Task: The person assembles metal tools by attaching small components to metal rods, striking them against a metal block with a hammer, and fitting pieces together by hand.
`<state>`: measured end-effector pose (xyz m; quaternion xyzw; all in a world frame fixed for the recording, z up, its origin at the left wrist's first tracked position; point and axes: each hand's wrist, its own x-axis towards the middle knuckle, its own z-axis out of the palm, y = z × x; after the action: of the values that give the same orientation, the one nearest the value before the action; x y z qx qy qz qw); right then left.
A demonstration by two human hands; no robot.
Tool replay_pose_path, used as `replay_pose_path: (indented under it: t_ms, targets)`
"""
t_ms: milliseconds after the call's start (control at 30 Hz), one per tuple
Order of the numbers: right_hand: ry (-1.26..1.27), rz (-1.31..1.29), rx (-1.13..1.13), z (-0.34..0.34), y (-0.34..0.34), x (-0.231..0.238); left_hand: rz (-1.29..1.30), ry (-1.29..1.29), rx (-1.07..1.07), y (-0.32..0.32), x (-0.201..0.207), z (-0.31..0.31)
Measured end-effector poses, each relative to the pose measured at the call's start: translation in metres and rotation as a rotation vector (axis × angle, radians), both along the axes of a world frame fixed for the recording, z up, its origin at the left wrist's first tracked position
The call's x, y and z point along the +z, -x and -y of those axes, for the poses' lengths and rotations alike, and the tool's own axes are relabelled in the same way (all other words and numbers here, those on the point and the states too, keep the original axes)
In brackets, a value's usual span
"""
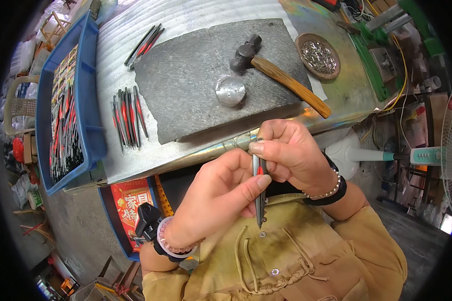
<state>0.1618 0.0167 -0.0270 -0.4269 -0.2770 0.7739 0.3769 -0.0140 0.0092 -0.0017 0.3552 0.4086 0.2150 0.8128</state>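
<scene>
Just beyond the table's near edge, in front of my body, both hands hold a slim, pointed black-and-red tool point(259, 208) upright; its exact kind is unclear. My left hand point(208, 193) grips its middle, thumb across the front. With thumb and fingertips, my right hand point(291, 150) pinches its upper end; anything small between those fingertips is hidden. Ahead lies a dark stone slab point(181, 75) bearing a round, shiny metal block point(230, 91). A hammer point(286, 80) rests on the slab, its wooden handle reaching over the right edge.
Similar black-and-red tools point(128, 118) lie left of the slab, more point(144, 42) behind them. A blue crate point(96, 135) holds many. A round bowl point(298, 46) of small metal pieces sits right, near a green machine point(374, 65). A white fan point(344, 153) stands beyond my right arm.
</scene>
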Motion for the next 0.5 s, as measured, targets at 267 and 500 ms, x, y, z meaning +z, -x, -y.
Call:
replay_pose_path:
  t_ms: [267,500]
  targets:
    - [0.014,-0.063,-0.07,0.011,-0.002,-0.01,0.018,0.069,-0.077,0.0,-0.009,-0.004]
    - [0.035,-0.105,-0.105,0.016,-0.002,-0.01,0.017,0.099,-0.109,-0.001,-0.009,-0.007]
